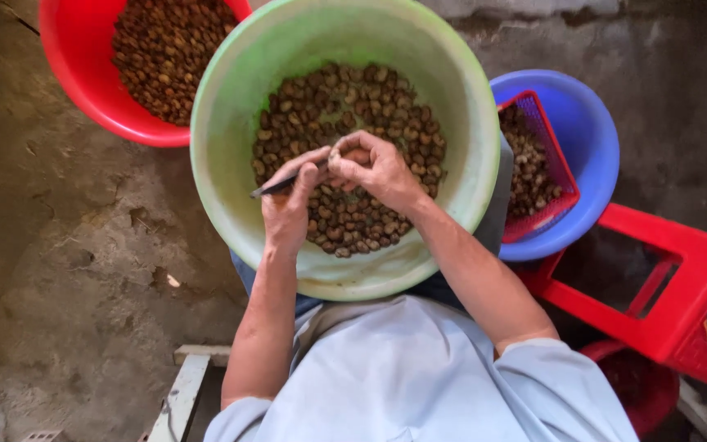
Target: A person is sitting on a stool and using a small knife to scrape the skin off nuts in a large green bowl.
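A large pale green basin [222,155] rests on my lap, part-filled with small brown nuts [345,221]. Both hands are over it. My left hand [286,209] grips a thin dark metal pick [276,186], whose tip points toward the other hand. My right hand [378,170] pinches a single nut [357,155] between fingers and thumb, right against the pick's tip. The two hands touch at the fingertips.
A red basin [75,65] of brown nuts stands at the upper left. At the right, a blue basin [591,131] holds a red mesh basket [546,139] of nuts. A red plastic stool [681,278] and a red bowl [640,385] are lower right. A white plank [182,397] lies on cracked concrete floor.
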